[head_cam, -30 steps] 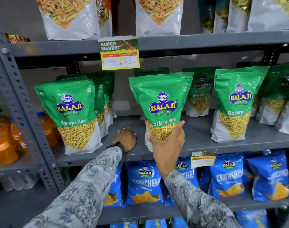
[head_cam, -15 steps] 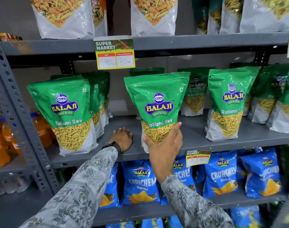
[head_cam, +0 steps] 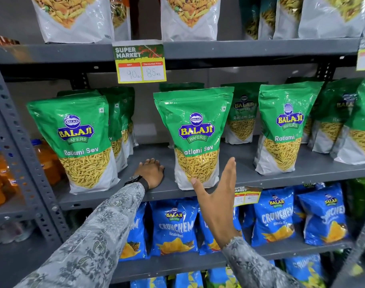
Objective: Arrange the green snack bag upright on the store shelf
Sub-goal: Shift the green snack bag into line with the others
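The green snack bag (head_cam: pixel 195 138) is stood upright near the front edge of the grey metal shelf (head_cam: pixel 239 175); its glossy plastic is creased at the sealed top, with yellow strands pictured across the lower half; the right hand (head_cam: pixel 216 196) is held spread open just in front of it, gripping nothing; the left hand (head_cam: pixel 151 172) is laid flat on the shelf beside it, empty; matching bags (head_cam: pixel 79 140) are ranged on either side.

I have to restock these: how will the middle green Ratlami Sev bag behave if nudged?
The green snack bag stands on its gusseted base on the shelf, taller than wide, so it probably tips easily. Its glossy film looks slippery and soft, likely crumpling under a grip. The right hand is open, just clear of it.
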